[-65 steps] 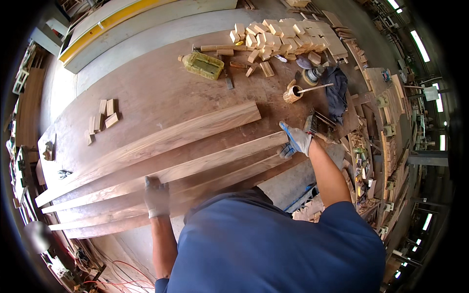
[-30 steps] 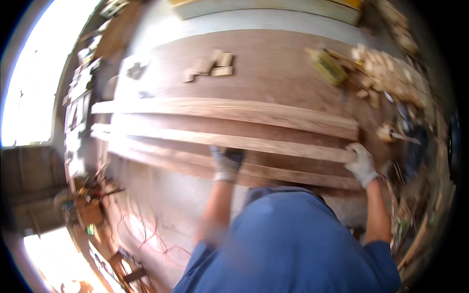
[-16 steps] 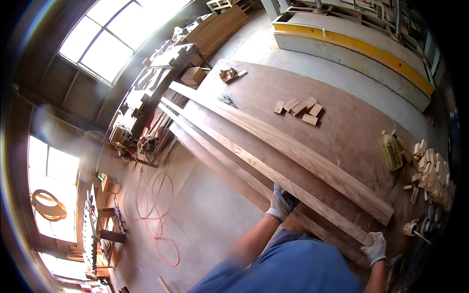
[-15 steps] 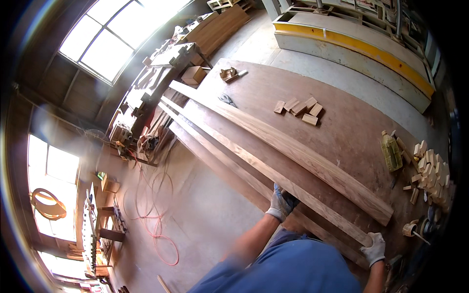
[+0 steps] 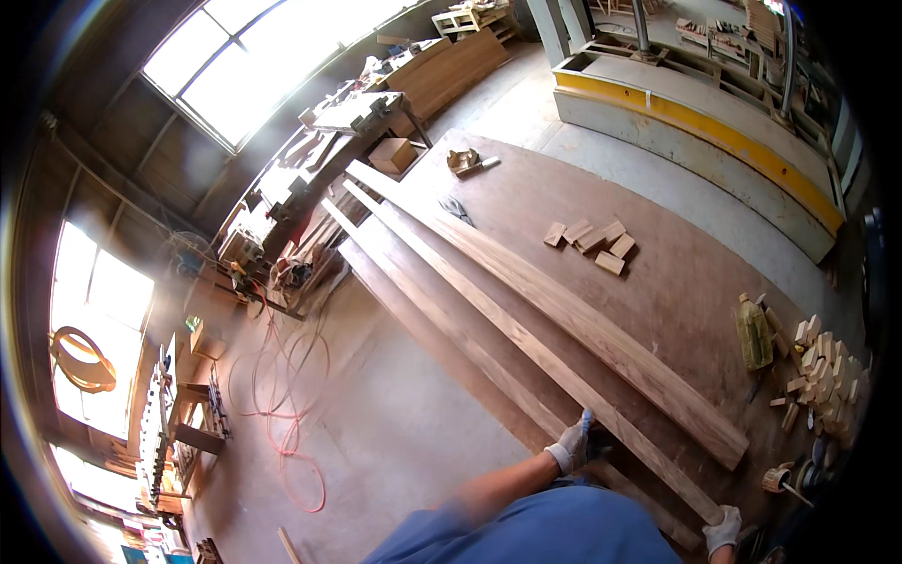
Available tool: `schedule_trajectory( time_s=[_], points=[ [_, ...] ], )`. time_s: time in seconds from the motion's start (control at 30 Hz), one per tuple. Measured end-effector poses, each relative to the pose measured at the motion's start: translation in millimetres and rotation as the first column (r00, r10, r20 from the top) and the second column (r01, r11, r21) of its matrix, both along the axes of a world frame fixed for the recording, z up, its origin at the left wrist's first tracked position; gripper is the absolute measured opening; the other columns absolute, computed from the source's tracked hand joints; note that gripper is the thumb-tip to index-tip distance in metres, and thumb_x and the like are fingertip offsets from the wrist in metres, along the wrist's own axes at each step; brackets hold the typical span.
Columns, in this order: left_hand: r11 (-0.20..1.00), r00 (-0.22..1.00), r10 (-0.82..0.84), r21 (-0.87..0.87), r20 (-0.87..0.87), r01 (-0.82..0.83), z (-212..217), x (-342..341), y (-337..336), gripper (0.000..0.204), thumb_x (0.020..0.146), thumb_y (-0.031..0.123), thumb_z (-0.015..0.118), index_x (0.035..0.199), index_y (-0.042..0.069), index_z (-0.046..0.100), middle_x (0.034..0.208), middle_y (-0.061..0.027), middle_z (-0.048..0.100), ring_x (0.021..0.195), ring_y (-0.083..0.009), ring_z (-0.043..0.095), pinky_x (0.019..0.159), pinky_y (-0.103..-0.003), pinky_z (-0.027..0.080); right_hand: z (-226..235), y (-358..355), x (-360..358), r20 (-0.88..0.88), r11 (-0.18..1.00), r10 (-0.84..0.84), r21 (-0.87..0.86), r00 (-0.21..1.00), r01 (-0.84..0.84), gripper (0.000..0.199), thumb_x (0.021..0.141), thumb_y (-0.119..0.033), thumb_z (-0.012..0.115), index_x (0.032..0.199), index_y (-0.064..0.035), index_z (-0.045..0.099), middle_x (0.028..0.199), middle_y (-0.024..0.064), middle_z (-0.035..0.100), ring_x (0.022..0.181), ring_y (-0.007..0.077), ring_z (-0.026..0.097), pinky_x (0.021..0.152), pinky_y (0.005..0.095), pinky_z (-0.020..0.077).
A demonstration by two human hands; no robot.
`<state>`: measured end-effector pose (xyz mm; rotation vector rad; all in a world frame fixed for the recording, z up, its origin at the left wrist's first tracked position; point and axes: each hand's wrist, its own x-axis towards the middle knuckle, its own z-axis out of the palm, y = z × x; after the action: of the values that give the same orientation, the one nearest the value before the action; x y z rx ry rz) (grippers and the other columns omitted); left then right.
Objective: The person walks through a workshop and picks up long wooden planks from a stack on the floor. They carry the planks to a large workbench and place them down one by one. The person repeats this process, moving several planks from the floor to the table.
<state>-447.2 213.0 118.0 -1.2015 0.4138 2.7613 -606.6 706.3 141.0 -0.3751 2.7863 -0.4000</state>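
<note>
A long, narrow wooden board (image 5: 526, 343) lies slantwise across the view, between two other long boards. My right hand (image 5: 723, 529), in a pale work glove, is closed round its near right end. My left hand (image 5: 575, 445), also gloved, holds the same board further along, with the thumb up against its near edge and the fingers in shadow under it. On the far side lies a wider board (image 5: 592, 324). On the near side, a third board (image 5: 451, 338) runs beneath my left hand, partly hidden by it.
The boards lie over a large brown worktop (image 5: 658, 282). Several small wood blocks (image 5: 609, 263), pliers (image 5: 457, 209), and a wooden hand plane (image 5: 463, 164) sit on it. A yellowish bottle (image 5: 754, 334) stands beside a block pile (image 5: 827, 376). A pink hose (image 5: 282, 451) coils on the floor.
My view has shifted, moving the scene down and slightly right around the worktop. Both hands appear lower, still on the middle board, whose far end now sits closer to the wider board.
</note>
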Motion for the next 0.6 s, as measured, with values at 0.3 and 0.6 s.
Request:
schedule_trajectory(
  time_s=[0.3,0.6],
  points=[
    [0.987,0.977,0.052,-0.159,0.205,-0.019,-38,-26,-14,0.031,0.104,0.038,0.052,0.121,0.012,0.055,0.118,-0.0111,0.060,0.100,-0.0272,0.062,0.086,-0.040,0.054,-25,-10,-11,-0.032,0.992,-0.091,0.083,0.995,0.093,0.064,0.042,-0.013,0.090,0.100,-0.0039,0.064,0.100,0.0167,0.064,0.097,0.0367,0.063,0.088,0.0431,0.0528],
    [0.921,0.962,0.214,-0.364,0.170,-0.141,-18,-58,-69,0.017,0.099,0.024,0.064,0.098,0.013,0.051,0.083,-0.0006,0.051,0.073,-0.0156,0.055,0.062,-0.032,0.055,-30,-83,-38,-0.007,0.991,-0.129,0.046,0.992,0.129,0.067,0.042,-0.014,0.093,0.102,-0.0038,0.064,0.101,0.0179,0.066,0.099,0.0369,0.065,0.089,0.0437,0.0535]
  ],
)
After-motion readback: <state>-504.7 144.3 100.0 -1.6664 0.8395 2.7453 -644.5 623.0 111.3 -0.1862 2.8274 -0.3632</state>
